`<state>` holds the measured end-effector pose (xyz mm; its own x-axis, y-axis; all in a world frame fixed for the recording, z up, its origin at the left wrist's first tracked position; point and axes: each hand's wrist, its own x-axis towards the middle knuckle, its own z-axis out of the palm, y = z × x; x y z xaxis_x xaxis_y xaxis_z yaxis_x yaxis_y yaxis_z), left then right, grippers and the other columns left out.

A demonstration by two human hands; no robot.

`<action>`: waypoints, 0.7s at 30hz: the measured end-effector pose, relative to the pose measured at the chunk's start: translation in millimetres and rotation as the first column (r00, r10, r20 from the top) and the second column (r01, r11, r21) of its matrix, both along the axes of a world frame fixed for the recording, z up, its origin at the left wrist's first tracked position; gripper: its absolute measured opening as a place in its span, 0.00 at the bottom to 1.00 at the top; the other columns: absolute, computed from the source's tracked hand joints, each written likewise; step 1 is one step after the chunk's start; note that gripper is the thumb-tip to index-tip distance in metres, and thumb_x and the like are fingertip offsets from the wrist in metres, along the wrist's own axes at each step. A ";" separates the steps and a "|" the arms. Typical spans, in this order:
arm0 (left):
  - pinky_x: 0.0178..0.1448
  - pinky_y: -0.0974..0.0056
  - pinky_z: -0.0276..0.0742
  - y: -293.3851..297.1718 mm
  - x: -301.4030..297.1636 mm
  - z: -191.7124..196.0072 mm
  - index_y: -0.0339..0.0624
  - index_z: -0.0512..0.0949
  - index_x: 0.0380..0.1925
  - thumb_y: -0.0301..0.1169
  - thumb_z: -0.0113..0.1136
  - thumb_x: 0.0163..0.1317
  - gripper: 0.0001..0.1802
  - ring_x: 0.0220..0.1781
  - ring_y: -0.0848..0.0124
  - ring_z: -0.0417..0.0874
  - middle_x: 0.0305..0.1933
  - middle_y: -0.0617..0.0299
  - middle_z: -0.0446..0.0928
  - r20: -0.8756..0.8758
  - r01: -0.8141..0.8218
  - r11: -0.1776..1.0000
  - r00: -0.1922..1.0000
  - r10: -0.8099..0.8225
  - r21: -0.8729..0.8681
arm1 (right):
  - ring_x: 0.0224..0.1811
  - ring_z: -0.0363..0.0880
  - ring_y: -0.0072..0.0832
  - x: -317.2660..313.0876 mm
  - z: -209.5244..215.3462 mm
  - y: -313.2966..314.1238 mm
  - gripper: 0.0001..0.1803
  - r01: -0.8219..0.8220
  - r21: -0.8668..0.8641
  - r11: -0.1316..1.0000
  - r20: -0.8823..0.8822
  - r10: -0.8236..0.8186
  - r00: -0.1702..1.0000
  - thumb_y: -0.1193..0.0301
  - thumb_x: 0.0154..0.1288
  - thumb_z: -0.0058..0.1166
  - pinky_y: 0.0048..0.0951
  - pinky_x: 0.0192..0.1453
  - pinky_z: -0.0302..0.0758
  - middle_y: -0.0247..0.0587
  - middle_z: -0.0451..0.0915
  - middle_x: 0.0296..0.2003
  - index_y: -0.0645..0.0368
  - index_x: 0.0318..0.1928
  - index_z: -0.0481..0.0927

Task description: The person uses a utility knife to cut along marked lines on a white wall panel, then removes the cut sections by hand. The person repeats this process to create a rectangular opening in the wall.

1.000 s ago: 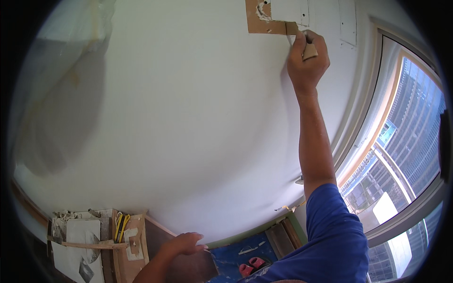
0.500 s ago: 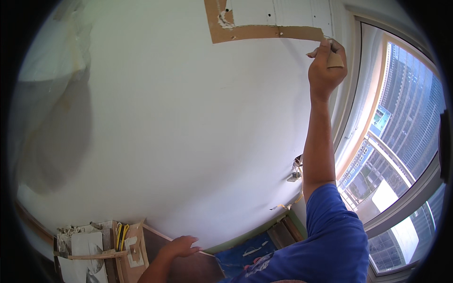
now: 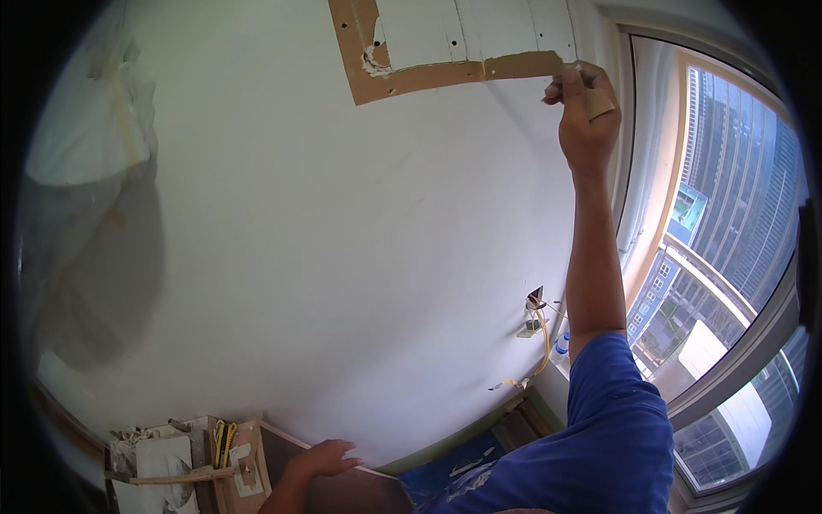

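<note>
The right hand (image 3: 588, 128) is up high by the white wall (image 3: 342, 214). Its thumb and fingers are pinched close on the end of a brown strip (image 3: 428, 80). The strip is on the upper part of the wall and bends in a corner: one part goes up, and the long part goes across to the hand. A loose brown flap (image 3: 600, 104) sticks out by the palm. Above the strip are thin dark lines and small dark dots.

The left hand (image 3: 324, 460) is down low, with its fingers a bit apart. It is over the edge of a brown board (image 3: 355, 490), but I cannot tell if it touches it. To the left of it is a wooden box (image 3: 229, 493) with yellow and black tools (image 3: 224, 443) in it.

A yellow wire (image 3: 545, 351) hangs from a hole (image 3: 535, 297) in the wall, left of the right arm. Cloudy plastic (image 3: 81, 154) hangs at the far left. On the right is a big window (image 3: 728, 214), and tall buildings show outside
</note>
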<state>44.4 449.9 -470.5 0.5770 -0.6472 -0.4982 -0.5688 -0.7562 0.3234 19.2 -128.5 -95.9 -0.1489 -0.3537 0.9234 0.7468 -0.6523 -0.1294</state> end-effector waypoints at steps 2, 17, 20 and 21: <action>0.72 0.52 0.75 0.6 1.4 -1.1 0.34 0.75 0.69 0.60 0.61 0.71 0.42 0.68 0.47 0.81 0.68 0.38 0.78 0.000 0.002 1.000 1.000 -0.002 0.010 | 0.36 0.87 0.24 2.3 1.4 -3.7 0.11 -0.048 -0.007 0.999 -0.035 0.048 0.998 0.68 0.83 0.52 0.28 0.38 0.84 0.40 0.85 0.36 0.66 0.49 0.79; 0.71 0.52 0.76 -1.2 2.4 2.2 0.33 0.75 0.68 0.61 0.62 0.70 0.43 0.66 0.48 0.82 0.67 0.39 0.78 -0.024 -0.045 0.998 0.999 0.046 0.040 | 0.30 0.81 0.19 -21.6 -18.2 13.4 0.11 -0.429 -0.280 0.859 -0.755 0.079 0.650 0.65 0.81 0.53 0.26 0.39 0.78 0.35 0.82 0.30 0.61 0.48 0.79; 0.74 0.52 0.73 -0.3 2.9 0.6 0.32 0.75 0.68 0.61 0.59 0.71 0.43 0.70 0.45 0.78 0.70 0.38 0.76 -0.021 -0.034 0.998 0.999 0.035 0.049 | 0.37 0.84 0.25 -14.3 -30.3 17.8 0.11 -0.445 -0.388 0.807 -0.789 -0.042 0.613 0.66 0.77 0.58 0.30 0.46 0.80 0.37 0.85 0.33 0.62 0.47 0.81; 0.76 0.52 0.71 0.8 1.6 0.2 0.31 0.75 0.68 0.61 0.58 0.72 0.43 0.72 0.44 0.76 0.71 0.37 0.75 -0.026 -0.036 0.998 0.999 0.037 0.050 | 0.38 0.85 0.27 -12.4 -30.9 20.5 0.11 -0.429 -0.480 0.765 -0.772 -0.136 0.621 0.66 0.76 0.59 0.30 0.48 0.80 0.37 0.85 0.33 0.62 0.47 0.81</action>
